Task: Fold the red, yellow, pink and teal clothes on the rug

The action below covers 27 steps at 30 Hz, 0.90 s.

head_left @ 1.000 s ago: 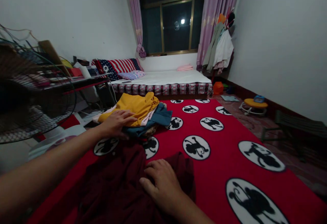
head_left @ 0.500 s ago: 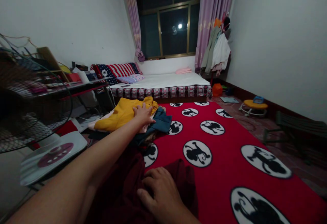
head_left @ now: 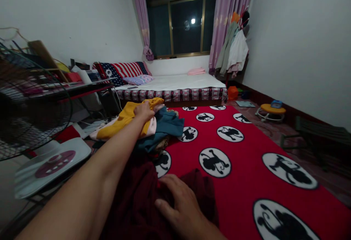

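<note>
My left hand (head_left: 144, 111) reaches out to a heap of clothes, its fingers closed on a yellow garment (head_left: 120, 122) on top. Beneath the yellow cloth lie a pale pink garment (head_left: 151, 127) and a teal garment (head_left: 166, 124), with a patterned brown cloth (head_left: 162, 144) showing below them. Close to me, my right hand (head_left: 182, 203) rests on dark maroon fabric (head_left: 134, 196), fingers slightly curled and the thumb apart. Whether that fabric is worn or lies loose I cannot tell.
The heap lies on a red mat (head_left: 236, 167) with monkey prints. To the left are a fan (head_left: 30, 112), a white plastic seat (head_left: 52, 167) and a cluttered desk (head_left: 90, 86). A bed (head_left: 175, 83) stands ahead; a yellow stool (head_left: 272, 109) and a dark bench (head_left: 320, 134) are at right.
My left hand has gone from lying spread on the yellow garment to gripping it, and has pulled it slightly left, baring more of the teal garment. The right hand stays on the maroon fabric.
</note>
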Tool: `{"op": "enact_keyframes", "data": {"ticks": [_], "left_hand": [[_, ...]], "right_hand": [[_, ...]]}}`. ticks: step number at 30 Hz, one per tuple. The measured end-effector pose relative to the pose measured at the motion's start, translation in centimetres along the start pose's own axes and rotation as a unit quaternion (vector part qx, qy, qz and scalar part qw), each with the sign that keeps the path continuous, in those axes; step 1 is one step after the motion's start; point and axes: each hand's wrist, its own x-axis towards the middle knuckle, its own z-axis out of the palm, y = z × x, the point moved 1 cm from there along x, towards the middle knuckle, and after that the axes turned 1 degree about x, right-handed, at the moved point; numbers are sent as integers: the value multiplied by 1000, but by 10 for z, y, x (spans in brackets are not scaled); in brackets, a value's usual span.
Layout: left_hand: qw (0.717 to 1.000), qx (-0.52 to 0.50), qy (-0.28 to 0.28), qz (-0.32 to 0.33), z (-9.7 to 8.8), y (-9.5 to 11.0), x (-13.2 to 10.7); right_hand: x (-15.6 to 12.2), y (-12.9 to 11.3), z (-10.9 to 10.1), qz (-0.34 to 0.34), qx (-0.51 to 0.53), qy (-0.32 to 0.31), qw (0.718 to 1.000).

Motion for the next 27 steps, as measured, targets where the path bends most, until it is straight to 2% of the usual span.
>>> {"op": "enact_keyframes", "data": {"ticks": [2, 4, 5, 7, 10, 13, 16, 18, 21, 23, 24, 25, 27], "left_hand": [[996, -49, 47, -54, -8, -28, -4], [977, -143, 107, -113, -12, -53, -10], [959, -207, 141, -137, -12, -64, -13], [904, -340, 203, -163, -10, -82, -20], [831, -461, 274, -148, -9, -95, -32], [798, -501, 314, -113, -9, -98, -47], [793, -496, 335, -115, -6, -100, -62], [786, -476, 368, -144, -3, -103, -72], [765, -450, 433, -160, 1, -107, -86], [766, -436, 449, -145, 0, -106, -92], [780, -430, 437, -127, -1, -103, -93], [799, -424, 412, -104, -3, -100, -92], [862, -393, 320, -36, -7, -90, -84]], "right_hand": [[7, 4, -7, 61, 101, 17, 993], [22, 7, -15, 143, 203, 22, 968], [32, 8, -20, 183, 249, 25, 951], [60, 12, -30, 245, 329, 45, 911], [106, 21, -39, 292, 398, 119, 861], [146, 35, -45, 311, 374, 198, 851], [177, 37, -53, 291, 330, 255, 861], [199, 23, -58, 243, 320, 285, 870], [235, -15, -57, 86, 306, 301, 899], [257, -39, -47, -30, 281, 248, 927], [264, -46, -38, -57, 263, 207, 941], [269, -48, -28, -55, 246, 173, 952], [268, -42, -6, -5, 222, 137, 965]]}}
